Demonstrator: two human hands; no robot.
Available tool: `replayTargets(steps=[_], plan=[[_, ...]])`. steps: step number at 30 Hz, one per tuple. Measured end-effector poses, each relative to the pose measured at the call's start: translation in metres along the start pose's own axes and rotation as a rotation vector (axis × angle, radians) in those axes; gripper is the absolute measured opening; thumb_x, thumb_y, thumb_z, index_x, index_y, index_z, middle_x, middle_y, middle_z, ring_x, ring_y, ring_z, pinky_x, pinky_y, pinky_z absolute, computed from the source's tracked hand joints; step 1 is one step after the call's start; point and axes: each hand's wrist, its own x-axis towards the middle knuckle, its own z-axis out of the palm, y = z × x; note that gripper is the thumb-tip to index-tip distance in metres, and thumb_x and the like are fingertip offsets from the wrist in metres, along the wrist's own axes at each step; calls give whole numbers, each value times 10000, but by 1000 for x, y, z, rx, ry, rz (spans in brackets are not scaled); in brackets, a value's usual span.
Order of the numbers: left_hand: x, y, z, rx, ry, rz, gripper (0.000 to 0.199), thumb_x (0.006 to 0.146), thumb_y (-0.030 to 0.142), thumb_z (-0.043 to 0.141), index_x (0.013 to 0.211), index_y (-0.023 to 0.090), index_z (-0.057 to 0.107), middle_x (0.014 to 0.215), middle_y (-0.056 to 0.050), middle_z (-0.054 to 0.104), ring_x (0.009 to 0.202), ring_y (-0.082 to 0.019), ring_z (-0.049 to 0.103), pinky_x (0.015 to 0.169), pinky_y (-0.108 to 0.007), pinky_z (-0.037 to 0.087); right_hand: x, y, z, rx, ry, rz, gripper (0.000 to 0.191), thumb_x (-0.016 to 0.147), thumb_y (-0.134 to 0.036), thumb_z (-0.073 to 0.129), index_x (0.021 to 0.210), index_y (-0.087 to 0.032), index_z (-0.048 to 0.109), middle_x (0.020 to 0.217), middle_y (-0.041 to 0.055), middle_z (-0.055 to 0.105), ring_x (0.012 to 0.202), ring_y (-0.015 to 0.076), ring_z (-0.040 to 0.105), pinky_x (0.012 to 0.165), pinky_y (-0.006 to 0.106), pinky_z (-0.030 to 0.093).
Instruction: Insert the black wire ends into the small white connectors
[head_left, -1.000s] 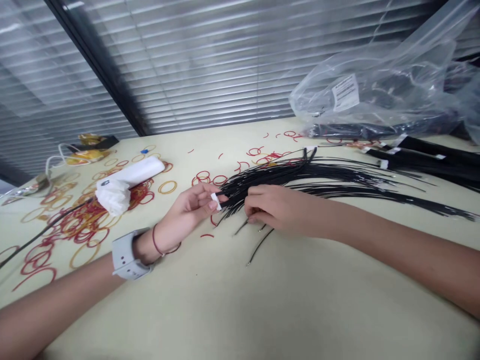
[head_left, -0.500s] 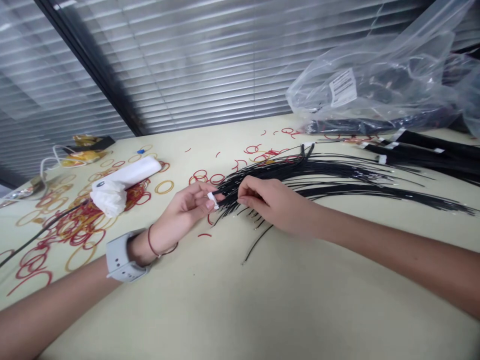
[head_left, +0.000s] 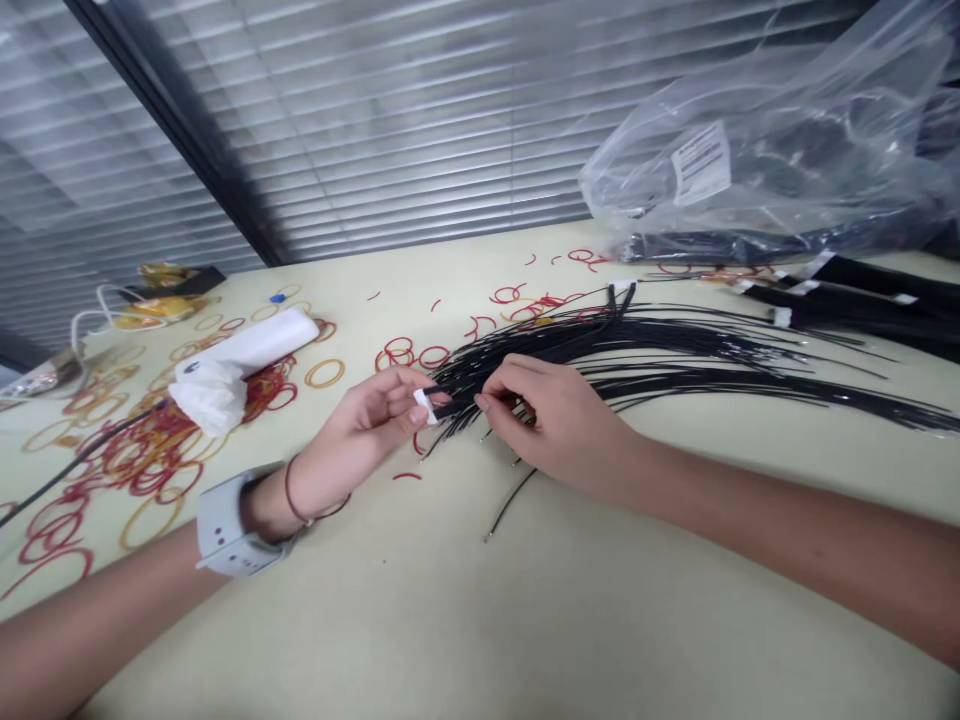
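Head view: nearest the wearer, a loose wire end (head_left: 501, 512) is lying bare on the table (head_left: 465, 620), just below the right-hand grip. Beyond it, the left hand (head_left: 360, 425) is pinching a white connector (head_left: 425, 406) between thumb and fingers. From that grip the black wires (head_left: 517, 345) are running rightward, their long axis lying roughly crosswise and their fan spreading away from the connector. The right hand (head_left: 559, 415) is pinching at the wires' near edge, just right of the left grip; which strand it is holding is too small to tell. The left hand is sitting nearer the connector, the right nearer the fanned lengths. Farther off, a second white connector (head_left: 622, 287) is lying up and right of both grips, and a plastic bag (head_left: 757, 170) is standing beyond it.
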Motion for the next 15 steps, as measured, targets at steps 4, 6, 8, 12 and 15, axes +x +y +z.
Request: replayTargets(steps=[4,6,8,12,15], plan=[[0,0,1,-1,13,-1,166,726,178,610,869,170,525,835,-41,630,896,-137,570,707,-182,441,0,-1,0,-9,-3,-15,156,808,-190,407,715,-128,517,688,11,487,612,82,409,561,216,301],[0,-1,1,6,11,7,173,728,182,609,881,170,530,852,-44,630,917,-142,565,733,-188,439,0,-1,0,-4,-8,-28,164,807,-198,409,713,-127,522,686,13,491,606,82,412,558,217,300],[0,-2,0,23,6,19,179,738,183,596,903,168,528,864,-48,628,904,-139,568,737,-193,440,0,-1,1,0,-15,-41,163,805,-201,416,711,-125,525,686,12,495,595,80,410,555,217,297],[0,-2,0,37,2,43,187,742,180,588,918,161,527,872,-51,627,874,-134,570,726,-198,440,1,0,0,3,-14,-47,149,799,-196,429,712,-123,525,688,9,500,585,76,404,547,216,289],[0,-1,0,25,2,28,184,742,178,588,915,162,527,872,-55,633,831,-124,573,695,-193,440,0,0,0,3,-15,-46,150,805,-199,422,722,-123,522,698,13,500,586,76,402,544,217,286]])
